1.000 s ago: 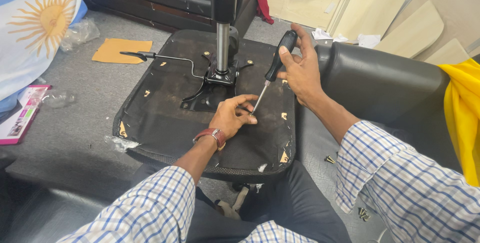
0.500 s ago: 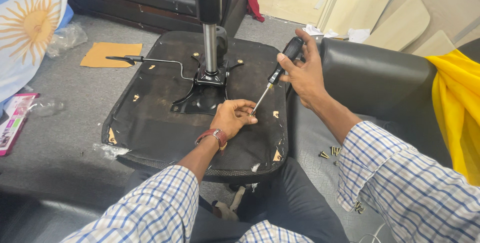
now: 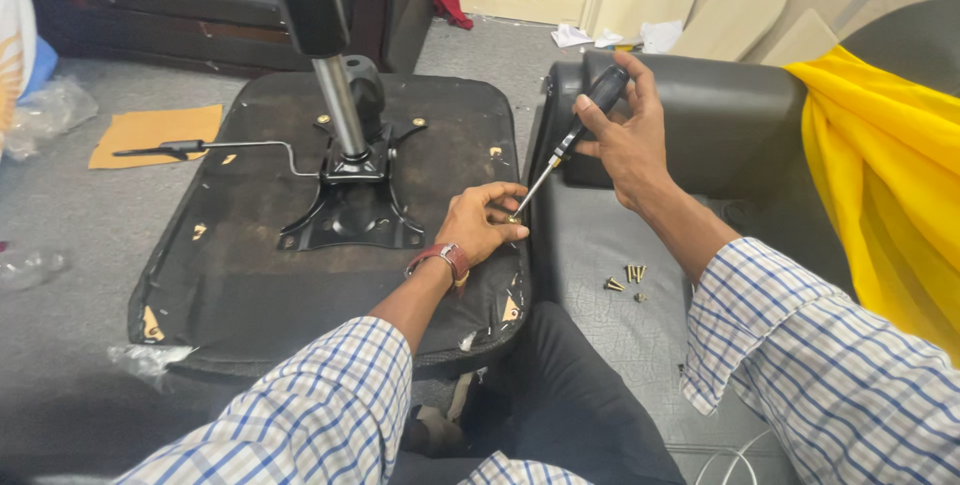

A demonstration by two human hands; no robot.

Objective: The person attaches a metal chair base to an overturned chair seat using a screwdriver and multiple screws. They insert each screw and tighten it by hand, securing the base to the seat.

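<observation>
An upturned black chair seat (image 3: 250, 275) lies on the floor with its metal mechanism plate (image 3: 350, 210) and gas-lift column (image 3: 320, 35) sticking up. My right hand (image 3: 625, 135) grips the black handle of a screwdriver (image 3: 575, 135), whose shaft slants down-left to the seat's right edge. My left hand (image 3: 480, 225) rests on the seat there, fingertips pinched around the screwdriver tip and a small brass screw (image 3: 513, 218).
Several loose brass screws (image 3: 625, 280) lie on a dark grey cushion (image 3: 620, 295) to the right. A yellow cloth (image 3: 890, 185) hangs at far right. A lever rod (image 3: 210, 148) sticks out left of the mechanism. Brown cardboard (image 3: 150, 132) and plastic wrap (image 3: 50, 110) lie on the grey floor.
The view has drifted left, so seat and hands sit further right in frame. Both hands keep the same hold at the seat's right edge.
</observation>
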